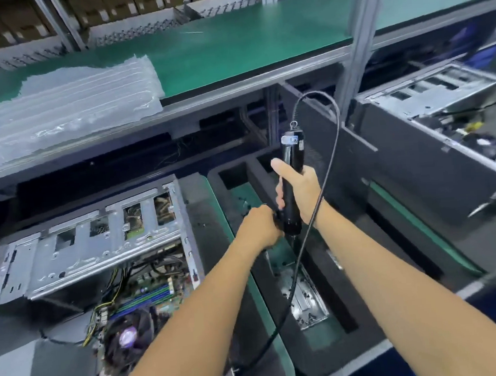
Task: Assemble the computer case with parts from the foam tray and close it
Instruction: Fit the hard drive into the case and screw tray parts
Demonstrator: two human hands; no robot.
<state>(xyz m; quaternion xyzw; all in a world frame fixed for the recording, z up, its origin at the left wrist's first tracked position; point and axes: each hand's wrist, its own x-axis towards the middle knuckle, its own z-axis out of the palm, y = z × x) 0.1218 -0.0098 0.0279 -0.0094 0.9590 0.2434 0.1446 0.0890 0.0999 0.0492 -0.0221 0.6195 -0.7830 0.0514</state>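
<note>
A green-matted surface [257,279] under a shelf frame carries the work. Toward its near left edge an open computer case [97,253] is laid, its motherboard and cables exposed. Just right of it, a black foam tray [334,314] is set, with a metal part [305,305] lying in a recess. Above the tray, an upright black electric screwdriver [292,178] is gripped by the right hand [300,189]; the left hand [258,225] is curled at its lower end. On the shelf beyond, clear air-cushion sheets [68,110] are stacked.
</note>
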